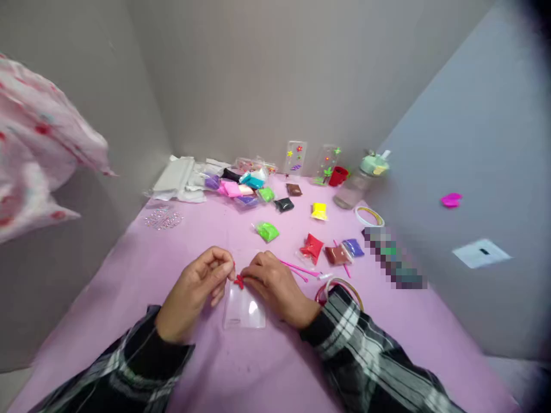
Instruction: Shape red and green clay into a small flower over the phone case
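Head view: a red piece [239, 281], apparently being positioned, lies at the clear case's [243, 316] far edge. Left hand [200, 282]: fingers narrow; right hand [275, 285]: fingers curled beside it; what either holds, I cannot tell. Adjusting calls for light pressure.

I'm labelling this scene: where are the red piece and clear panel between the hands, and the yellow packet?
Red piece [239, 281]: head view, on its middle.
Clear panel [241, 310]: head view, on its bare middle.
Yellow packet [319, 211]: head view, on its middle.
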A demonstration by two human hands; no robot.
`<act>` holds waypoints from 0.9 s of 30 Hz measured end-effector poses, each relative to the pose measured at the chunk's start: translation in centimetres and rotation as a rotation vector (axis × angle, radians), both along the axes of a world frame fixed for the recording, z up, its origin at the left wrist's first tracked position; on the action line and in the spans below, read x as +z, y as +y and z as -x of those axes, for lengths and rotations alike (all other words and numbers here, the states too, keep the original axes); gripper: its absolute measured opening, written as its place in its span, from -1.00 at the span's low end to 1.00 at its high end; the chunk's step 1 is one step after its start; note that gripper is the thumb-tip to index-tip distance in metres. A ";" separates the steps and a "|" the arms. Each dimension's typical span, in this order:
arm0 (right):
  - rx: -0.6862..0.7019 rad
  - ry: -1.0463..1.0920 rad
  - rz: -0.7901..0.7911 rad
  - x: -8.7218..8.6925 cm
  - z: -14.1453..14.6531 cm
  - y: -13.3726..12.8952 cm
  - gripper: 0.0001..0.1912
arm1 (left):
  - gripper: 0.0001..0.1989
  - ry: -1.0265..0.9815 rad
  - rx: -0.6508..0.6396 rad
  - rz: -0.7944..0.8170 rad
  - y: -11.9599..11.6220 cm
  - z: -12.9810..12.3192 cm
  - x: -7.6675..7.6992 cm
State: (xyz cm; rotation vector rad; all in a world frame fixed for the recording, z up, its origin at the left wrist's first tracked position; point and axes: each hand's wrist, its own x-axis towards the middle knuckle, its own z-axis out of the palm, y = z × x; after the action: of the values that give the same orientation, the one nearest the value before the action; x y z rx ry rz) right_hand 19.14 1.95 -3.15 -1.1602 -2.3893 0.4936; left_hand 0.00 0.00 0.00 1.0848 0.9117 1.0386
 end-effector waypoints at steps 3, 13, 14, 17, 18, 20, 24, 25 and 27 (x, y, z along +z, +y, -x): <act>0.000 -0.004 -0.001 0.0 0.1 0.1 -0.88 | -0.82 -0.005 0.004 0.004 0.1 0.0 -0.1; -0.013 -0.001 -0.005 -0.1 0.2 0.1 -0.88 | -0.82 -0.006 0.015 0.001 0.0 0.0 0.3; -0.013 -0.003 -0.008 -0.1 0.2 0.1 -0.88 | -0.82 -0.009 0.017 0.001 0.0 0.1 0.3; -0.009 -0.007 -0.013 -0.1 0.2 0.0 -0.87 | -0.81 -0.011 0.026 0.004 0.1 0.0 0.2; -0.008 -0.007 -0.013 -0.2 0.2 0.0 -0.86 | -0.81 -0.010 0.029 0.006 0.1 0.0 0.2; -0.007 0.002 -0.006 -0.3 0.2 0.1 -0.86 | -0.81 -0.007 0.036 0.007 0.1 -0.1 0.3; -0.018 0.108 0.045 0.0 -0.2 0.4 -0.88 | -0.80 -0.014 0.048 0.016 0.0 -0.1 0.4; -0.037 0.163 0.061 0.2 -0.4 0.5 -0.87 | -0.80 -0.017 0.050 0.020 0.0 -0.1 0.4; -0.094 0.296 0.094 0.9 -0.9 0.4 -0.85 | -0.80 -0.019 0.050 0.024 0.0 0.0 0.4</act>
State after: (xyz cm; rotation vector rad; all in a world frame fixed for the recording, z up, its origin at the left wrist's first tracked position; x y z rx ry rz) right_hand 20.04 2.37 -2.27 -1.1440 -2.0694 0.6999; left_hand 0.03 -0.01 0.42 1.0345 0.9379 1.0748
